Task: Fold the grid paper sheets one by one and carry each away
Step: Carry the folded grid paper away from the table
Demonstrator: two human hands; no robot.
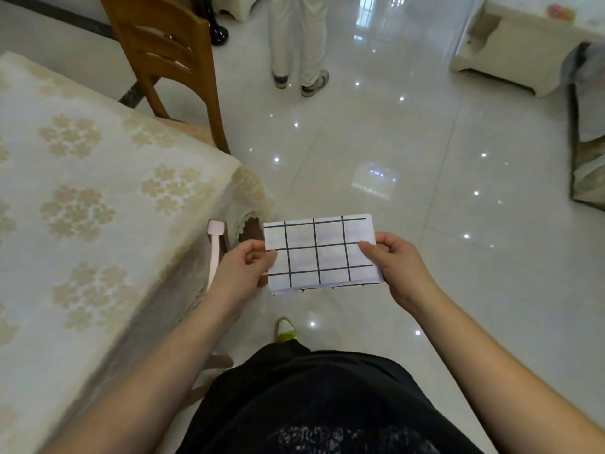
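- Black shirt (327, 404) nearest; both forearms reach forward over floor (425, 142).
- Left hand (244, 267) and right hand (397, 267) each pinch an end of folded grid paper (322, 253), held in air beside counter (82, 191) corner.
- Carry step: keep both grips tight so layers stay aligned.
- Ahead: wooden chair (176, 60), standing person (299, 44) may block the path.

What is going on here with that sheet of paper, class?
A person stands beside a table with a floral tablecloth, holding a folded grid paper sheet in the air over the tiled floor. The left hand pinches its left edge and the right hand pinches its right edge. Another person's legs show farther off, near a wooden chair.
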